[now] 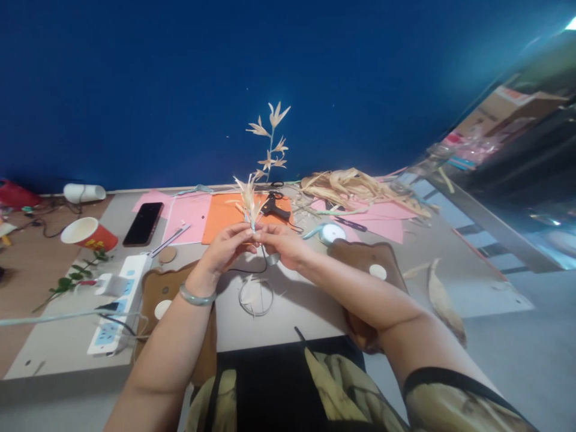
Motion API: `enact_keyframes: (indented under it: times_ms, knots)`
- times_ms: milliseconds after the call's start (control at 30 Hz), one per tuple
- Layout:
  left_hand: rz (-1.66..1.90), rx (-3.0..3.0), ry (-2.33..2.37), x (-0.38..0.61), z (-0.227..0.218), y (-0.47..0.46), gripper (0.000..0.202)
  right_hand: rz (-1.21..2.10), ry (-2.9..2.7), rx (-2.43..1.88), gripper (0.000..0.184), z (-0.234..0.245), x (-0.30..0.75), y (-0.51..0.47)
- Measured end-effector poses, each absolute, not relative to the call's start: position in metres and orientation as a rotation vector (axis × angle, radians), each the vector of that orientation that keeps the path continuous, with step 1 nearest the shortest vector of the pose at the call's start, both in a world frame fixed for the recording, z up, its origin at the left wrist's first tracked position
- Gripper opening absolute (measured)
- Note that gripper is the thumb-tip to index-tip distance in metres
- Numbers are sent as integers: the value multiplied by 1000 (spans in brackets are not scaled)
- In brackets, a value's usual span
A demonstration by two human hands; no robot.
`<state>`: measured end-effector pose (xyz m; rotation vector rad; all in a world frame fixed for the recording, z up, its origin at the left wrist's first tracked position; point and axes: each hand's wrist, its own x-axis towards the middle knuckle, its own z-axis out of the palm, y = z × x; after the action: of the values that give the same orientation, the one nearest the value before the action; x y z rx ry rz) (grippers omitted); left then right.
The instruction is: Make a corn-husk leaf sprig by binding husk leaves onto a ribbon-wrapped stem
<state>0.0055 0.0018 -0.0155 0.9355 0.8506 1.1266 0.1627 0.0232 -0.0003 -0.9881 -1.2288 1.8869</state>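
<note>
My left hand [226, 247] and my right hand [284, 245] meet over the middle of the table, thumbs and fingertips pinched together on the base of a pale dried-husk flower [249, 198]. Its pointed petals stick upward, and a bit of light blue shows at its base between the fingers. Behind it rises a stem of several husk flowers [270, 141] against the blue wall. A black glue gun [276, 210] lies just beyond my hands on an orange sheet [216, 216]. Below them rests a ring of thin wire [255, 313] with husk scraps inside.
To the right are a husk pile [348, 183], a roll of light tape [333, 234] and dark scissors [351, 224]. On the left lie a phone [144, 224], a paper cup [96, 235] and a power strip [117, 306] with cords. Brown pads [391, 270] sit under my forearms.
</note>
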Motion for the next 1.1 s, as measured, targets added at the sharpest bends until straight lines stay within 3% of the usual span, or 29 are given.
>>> enact_keyframes:
  times_ms: [367,700,1100]
  knots:
    - [1258,959,957,11,-22,3,26,1739,-1240,-1102,34,-10,162,25]
    - [1265,872,1097,14,-17,2,32,1540,-1418,-1116,26,-7,162,20]
    - [1314,822,985,15,-23,2,31,1652,-1387,-1028,19,-2,159,21]
